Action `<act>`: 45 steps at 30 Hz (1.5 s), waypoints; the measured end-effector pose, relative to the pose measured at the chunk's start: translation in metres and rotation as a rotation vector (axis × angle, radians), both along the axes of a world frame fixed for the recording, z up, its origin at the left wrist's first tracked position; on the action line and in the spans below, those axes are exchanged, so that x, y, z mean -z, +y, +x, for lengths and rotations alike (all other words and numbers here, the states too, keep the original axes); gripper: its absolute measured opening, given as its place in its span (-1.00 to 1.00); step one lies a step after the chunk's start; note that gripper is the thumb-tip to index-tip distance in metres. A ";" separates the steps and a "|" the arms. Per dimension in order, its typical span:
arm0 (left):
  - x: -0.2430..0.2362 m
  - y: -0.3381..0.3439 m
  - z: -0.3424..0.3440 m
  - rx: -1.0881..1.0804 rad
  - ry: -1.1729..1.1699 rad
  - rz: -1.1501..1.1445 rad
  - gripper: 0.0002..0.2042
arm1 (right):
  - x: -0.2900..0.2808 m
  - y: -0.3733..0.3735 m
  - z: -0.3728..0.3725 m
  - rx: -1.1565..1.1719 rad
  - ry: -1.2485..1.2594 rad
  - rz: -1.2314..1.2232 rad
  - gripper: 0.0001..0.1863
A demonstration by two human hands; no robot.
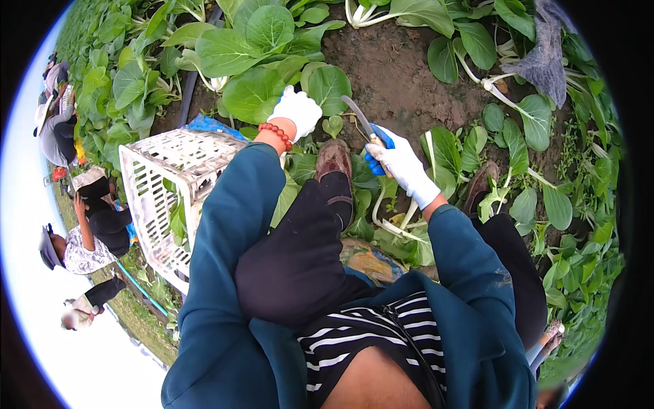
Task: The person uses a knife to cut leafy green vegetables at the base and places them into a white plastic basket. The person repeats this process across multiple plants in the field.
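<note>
My right hand (400, 158), in a white glove with blue on the palm side, is closed round the light handle of a curved knife (357, 114). Its blade points up and left over the soil. Just left of it, my left hand (298, 111) wears a white glove, with a red bead bracelet (276, 136) at the wrist. The left fingers are curled in among bok choy leaves (255, 93); whatever they hold is hidden. A small leafy shoot (332, 126) stands between the hands. Cut bok choy (395, 228) with white stalks lies below my right hand.
A white slatted plastic crate (163, 184) with some greens inside stands at my left. My brown shoes (334, 161) are among the plants on bare soil (381, 61). Grey netting (543, 51) lies at upper right. Several people are at the far left, one in a patterned shirt (88, 252).
</note>
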State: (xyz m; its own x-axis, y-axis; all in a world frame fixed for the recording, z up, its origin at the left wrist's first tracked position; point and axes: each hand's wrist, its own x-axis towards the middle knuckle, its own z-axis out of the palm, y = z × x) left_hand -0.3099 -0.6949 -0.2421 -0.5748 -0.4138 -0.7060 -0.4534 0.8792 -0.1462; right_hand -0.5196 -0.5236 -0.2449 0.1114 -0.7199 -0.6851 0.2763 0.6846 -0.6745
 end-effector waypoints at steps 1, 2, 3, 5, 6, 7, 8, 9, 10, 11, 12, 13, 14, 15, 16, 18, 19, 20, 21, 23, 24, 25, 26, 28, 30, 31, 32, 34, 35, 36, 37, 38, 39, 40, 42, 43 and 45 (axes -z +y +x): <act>0.003 -0.004 0.012 -0.069 -0.066 -0.027 -0.70 | 0.017 0.003 0.003 -0.092 -0.004 -0.036 -0.39; -0.005 -0.003 0.027 -0.115 -0.084 -0.061 -0.62 | 0.014 0.000 0.010 -0.125 -0.081 -0.008 -0.35; -0.011 0.003 0.043 -0.154 -0.032 -0.125 -0.57 | 0.016 -0.003 0.017 -0.183 -0.074 -0.032 -0.35; -0.015 0.019 0.068 -0.246 0.030 -0.216 -0.48 | 0.028 -0.008 0.032 -0.298 -0.063 -0.110 -0.34; -0.010 0.025 0.076 -0.303 0.044 -0.235 -0.43 | 0.029 -0.013 0.037 -0.312 -0.082 -0.062 -0.32; -0.006 0.030 0.084 -0.295 0.116 -0.263 -0.43 | 0.032 -0.020 0.041 -0.347 -0.072 -0.047 -0.31; -0.006 0.035 0.089 -0.355 0.097 -0.265 -0.43 | 0.035 -0.026 0.048 -0.392 -0.068 -0.036 -0.31; -0.004 0.040 0.093 -0.416 0.080 -0.269 -0.44 | 0.041 -0.032 0.056 -0.443 0.002 -0.080 -0.30; -0.003 0.046 0.096 -0.475 0.063 -0.273 -0.45 | 0.049 -0.036 0.064 -0.492 0.073 -0.125 -0.30; -0.004 0.050 0.096 -0.482 0.075 -0.270 -0.54 | 0.053 -0.044 0.071 -0.539 0.148 -0.176 -0.30; 0.000 0.057 0.100 -0.484 0.109 -0.283 -0.59 | 0.058 -0.052 0.076 -0.584 0.175 -0.194 -0.30; 0.002 0.059 0.103 -0.518 0.092 -0.264 -0.59 | 0.063 -0.060 0.080 -0.627 0.203 -0.212 -0.30; 0.004 0.061 0.104 -0.551 0.078 -0.241 -0.58 | 0.067 -0.067 0.082 -0.670 0.234 -0.227 -0.30; 0.004 0.064 0.105 -0.599 0.063 -0.220 -0.60 | 0.073 -0.073 0.084 -0.722 0.273 -0.295 -0.31; 0.004 0.067 0.106 -0.645 0.047 -0.199 -0.61 | 0.077 -0.079 0.086 -0.757 0.261 -0.270 -0.32; 0.006 0.071 0.110 -0.712 0.047 -0.177 -0.64 | 0.080 -0.093 0.087 -0.821 0.241 -0.223 -0.34; 0.009 0.073 0.115 -0.734 0.060 -0.175 -0.65 | 0.093 -0.092 0.089 -0.812 0.193 -0.263 -0.37; 0.009 0.075 0.119 -0.757 0.071 -0.176 -0.65 | 0.092 -0.097 0.091 -0.835 0.155 -0.241 -0.38; 0.010 0.077 0.122 -0.746 0.086 -0.189 -0.66 | 0.092 -0.101 0.091 -0.857 0.117 -0.219 -0.39; 0.010 0.081 0.127 -0.721 0.118 -0.216 -0.66 | 0.096 -0.108 0.098 -0.919 0.212 -0.348 -0.44; 0.011 0.083 0.128 -0.723 0.116 -0.211 -0.66 | 0.101 -0.110 0.099 -0.951 0.272 -0.420 -0.46; 0.011 0.084 0.129 -0.724 0.114 -0.206 -0.66 | 0.105 -0.112 0.101 -0.990 0.240 -0.375 -0.47; 0.012 0.086 0.130 -0.724 0.113 -0.201 -0.66 | 0.104 -0.118 0.105 -1.027 0.209 -0.329 -0.48; 0.013 0.088 0.129 -0.775 0.117 -0.181 -0.66 | 0.114 -0.126 0.115 -1.128 0.248 -0.374 -0.49; 0.015 0.093 0.132 -0.823 0.119 -0.163 -0.67 | 0.111 -0.131 0.123 -1.231 0.316 -0.414 -0.49; 0.017 0.097 0.135 -0.841 0.123 -0.149 -0.68 | 0.109 -0.132 0.124 -1.280 0.369 -0.424 -0.49; 0.018 0.100 0.137 -0.862 0.128 -0.136 -0.69 | 0.103 -0.134 0.125 -1.329 0.423 -0.435 -0.48; 0.020 0.103 0.142 -0.871 0.127 -0.116 -0.69 | 0.089 -0.135 0.124 -1.398 0.486 -0.451 -0.47; 0.021 0.101 0.143 -0.874 0.129 -0.108 -0.70 | 0.083 -0.136 0.122 -1.430 0.521 -0.459 -0.46; 0.020 0.100 0.143 -0.863 0.132 -0.125 -0.68 | 0.077 -0.138 0.120 -1.471 0.569 -0.468 -0.45; 0.019 0.099 0.144 -0.851 0.136 -0.142 -0.67 | 0.070 -0.140 0.118 -1.512 0.618 -0.476 -0.44; 0.018 0.098 0.143 -0.835 0.140 -0.154 -0.65 | 0.068 -0.138 0.116 -1.549 0.667 -0.478 -0.42; 0.014 0.096 0.142 -0.779 0.110 -0.189 -0.65 | 0.070 -0.135 0.110 -1.550 0.679 -0.496 -0.39; 0.011 0.097 0.142 -0.793 0.207 -0.189 -0.64 | 0.069 -0.130 0.101 -1.530 0.685 -0.479 -0.39; 0.005 0.103 0.151 -0.834 0.394 -0.201 -0.64 | 0.055 -0.123 0.087 -1.501 0.694 -0.467 -0.38; 0.004 0.105 0.156 -0.808 0.565 -0.236 -0.65 | 0.063 -0.113 0.074 -1.406 0.691 -0.480 -0.39; -0.011 0.091 0.143 -1.018 0.789 -0.032 -0.63 | 0.068 -0.094 0.035 -1.039 0.578 -0.453 -0.39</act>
State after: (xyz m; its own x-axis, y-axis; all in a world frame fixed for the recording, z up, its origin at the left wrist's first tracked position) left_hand -0.1665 -0.6037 -0.2310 -0.2475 -0.9202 -0.3033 -0.8873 0.0895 0.4525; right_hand -0.4845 -0.6177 -0.3126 0.5302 -0.6549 -0.5384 -0.6608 0.0787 -0.7465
